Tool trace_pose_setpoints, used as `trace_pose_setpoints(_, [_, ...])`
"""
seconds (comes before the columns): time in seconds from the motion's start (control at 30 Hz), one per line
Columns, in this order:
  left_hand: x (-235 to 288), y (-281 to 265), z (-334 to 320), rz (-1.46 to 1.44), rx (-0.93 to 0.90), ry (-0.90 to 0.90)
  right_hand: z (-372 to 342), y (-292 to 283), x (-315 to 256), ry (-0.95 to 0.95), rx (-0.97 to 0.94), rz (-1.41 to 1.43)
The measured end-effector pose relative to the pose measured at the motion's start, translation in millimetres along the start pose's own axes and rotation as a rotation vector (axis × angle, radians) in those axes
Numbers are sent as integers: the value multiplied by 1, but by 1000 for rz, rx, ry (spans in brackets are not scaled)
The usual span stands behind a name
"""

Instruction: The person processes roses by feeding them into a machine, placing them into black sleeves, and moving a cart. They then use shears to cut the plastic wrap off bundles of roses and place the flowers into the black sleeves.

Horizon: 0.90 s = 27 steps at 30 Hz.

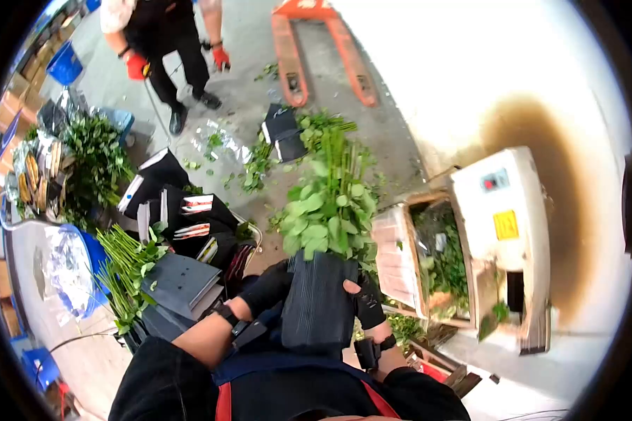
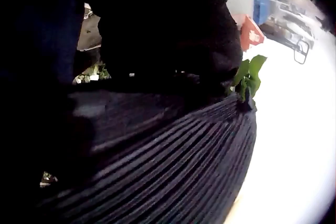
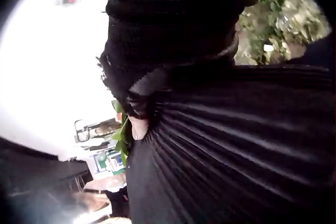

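Note:
Held against the body in the head view is a black pleated wrap (image 1: 319, 298), with a leafy green bunch (image 1: 328, 217) sticking out of its far end, stems pointing away. My gloved left hand (image 1: 268, 288) grips its left side. On the right side my gloved right hand (image 1: 367, 300) grips it, the bare thumb lying over the top. The left wrist view shows the pleats (image 2: 178, 161) below a dark glove (image 2: 168, 29) and a few leaves. In the right wrist view the thumb tip of my right hand (image 3: 173, 50) presses the gathered pleats (image 3: 236, 145); other fingers are hidden.
Black wrapped bundles (image 1: 182, 281) and cut stems (image 1: 119, 266) lie at left, beside a blue bin (image 1: 95, 270). A person in red gloves (image 1: 168, 56) stands ahead, near an orange pallet jack (image 1: 288, 59). Leaves litter the floor. A white box (image 1: 502, 231) with foliage stands right.

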<state>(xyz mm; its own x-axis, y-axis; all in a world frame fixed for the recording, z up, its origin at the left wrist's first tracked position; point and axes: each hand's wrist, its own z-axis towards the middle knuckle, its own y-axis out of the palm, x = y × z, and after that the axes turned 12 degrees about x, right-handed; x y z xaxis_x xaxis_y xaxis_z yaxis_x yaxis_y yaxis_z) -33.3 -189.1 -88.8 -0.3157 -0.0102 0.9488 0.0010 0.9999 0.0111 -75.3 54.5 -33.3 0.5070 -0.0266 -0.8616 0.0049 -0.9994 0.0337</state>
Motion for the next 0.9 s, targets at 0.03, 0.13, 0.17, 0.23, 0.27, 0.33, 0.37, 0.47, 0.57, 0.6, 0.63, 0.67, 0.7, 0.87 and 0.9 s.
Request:
trace_pose_setpoints(0.03, [17, -6, -26, 194, -85, 243, -26, -2, -5, -63, 16, -20])
trace_pose_setpoints(0.13, [30, -19, -82, 281, -319, 162, -90, -18, -7, -281, 80, -202])
trace_pose_setpoints(0.17, [40, -15, -100, -147, -262, -87, -106, -23, -8, -297, 87, -170])
trace_pose_setpoints(0.23, [117, -6, -137, -839, -232, -610, -143, -22, -25, -378, 127, -242])
trace_pose_setpoints(0.27, [107, -6, -146, -771, -314, -489, -158, -30, -28, -443, 165, -349])
trace_pose_setpoints(0.33, [141, 17, -156, -368, -381, -294, -191, -38, -43, -518, 227, -386])
trace_pose_setpoints(0.37, [155, 35, -160, -170, -418, -185, -207, -49, -41, -531, 288, -348])
trace_pose_setpoints(0.47, [145, 92, -154, -310, -475, -75, -237, -100, -4, -548, 500, -241])
trace_pose_setpoints(0.57, [163, 162, -157, -199, -618, -82, -280, -136, 18, -545, 630, 48])
trace_pose_setpoints(0.6, [158, 186, -154, -123, -663, -69, -296, -150, 25, -436, 679, 54])
trace_pose_setpoints(0.63, [149, 209, -151, -49, -700, -49, -303, -160, 32, -425, 708, 153])
trace_pose_setpoints(0.67, [130, 229, -142, -35, -754, -56, -303, -167, 41, -422, 732, 248])
trace_pose_setpoints(0.7, [118, 249, -135, -40, -772, -82, -303, -181, 51, -420, 749, 344])
trace_pose_setpoints(0.87, [79, 328, -111, 34, -759, 84, -281, -244, 108, -32, 989, 102])
trace_pose_setpoints(0.9, [77, 336, -103, 76, -727, 177, -273, -246, 106, -313, 884, 346])
